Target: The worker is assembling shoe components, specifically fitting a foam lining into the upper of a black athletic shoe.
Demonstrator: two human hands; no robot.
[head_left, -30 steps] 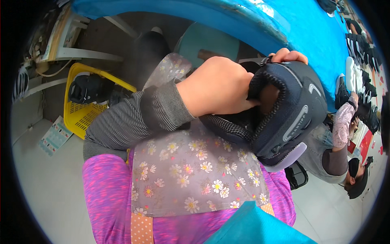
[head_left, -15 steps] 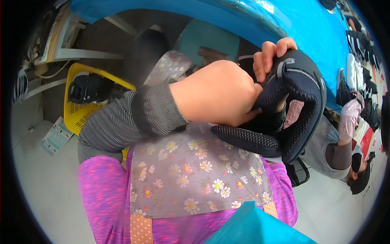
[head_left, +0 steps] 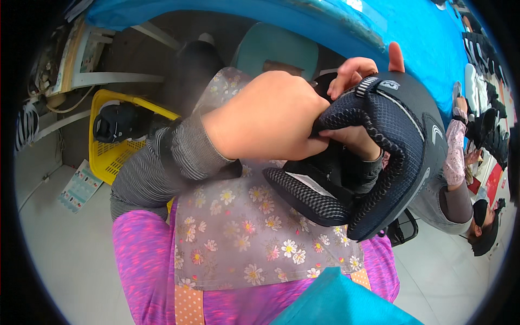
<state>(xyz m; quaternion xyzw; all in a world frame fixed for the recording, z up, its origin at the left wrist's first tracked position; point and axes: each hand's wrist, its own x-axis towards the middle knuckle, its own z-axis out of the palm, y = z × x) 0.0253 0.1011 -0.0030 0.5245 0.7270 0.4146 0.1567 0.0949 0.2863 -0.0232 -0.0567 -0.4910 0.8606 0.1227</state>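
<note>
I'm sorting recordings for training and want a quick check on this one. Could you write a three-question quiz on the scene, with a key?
1. Multiple choice: What is the left hand gripping?
A. a cup
B. a dark shoe
C. a pair of scissors

2. True or false: Some fingers of the right hand show beyond the shoe's upper edge.

3. Fill in the blank: The basket at the left of the picture is coloured ____.

Key: 1. B; 2. True; 3. yellow.
</note>
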